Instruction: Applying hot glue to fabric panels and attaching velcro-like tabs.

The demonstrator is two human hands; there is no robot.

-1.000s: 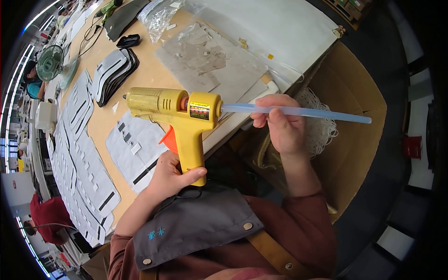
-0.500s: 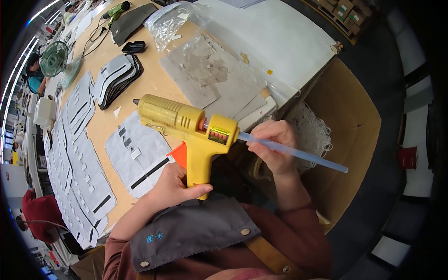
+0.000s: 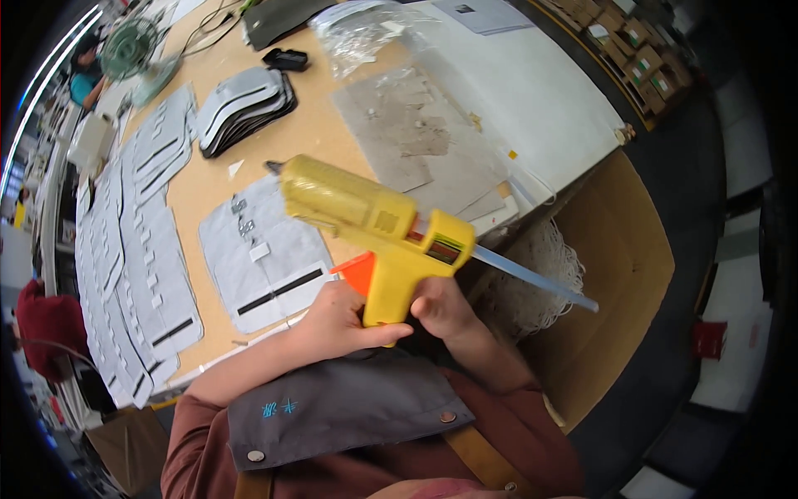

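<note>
Since half a second ago, the right hand (image 3: 449, 312) has left the glue stick (image 3: 540, 281) and come in beside the handle of the glue gun (image 3: 357, 204). The gun has tipped further, its rear end lower and its nozzle (image 3: 273, 167) up to the left, and it shows some motion blur.

The left hand (image 3: 337, 320) is closed around the handle, thumb across its lower end, close under the orange trigger (image 3: 356, 272). The right hand's fingers are partly hidden behind the handle; whether they grip or touch it cannot be told. The gun is held above the near edge of the table (image 3: 316, 116), in front of the apron (image 3: 341, 407). The stick juts from its rear, sloping down to the right over the white cord (image 3: 544, 249) and the open box (image 3: 615, 274).

Just left of the gun, a grey panel (image 3: 291, 258) with a black strip lies flat on the table. Beyond it are a stack of curved pieces (image 3: 245, 96), a black tray (image 3: 285, 60), a clear bag (image 3: 357, 41) and a stained sheet (image 3: 399, 125).
</note>
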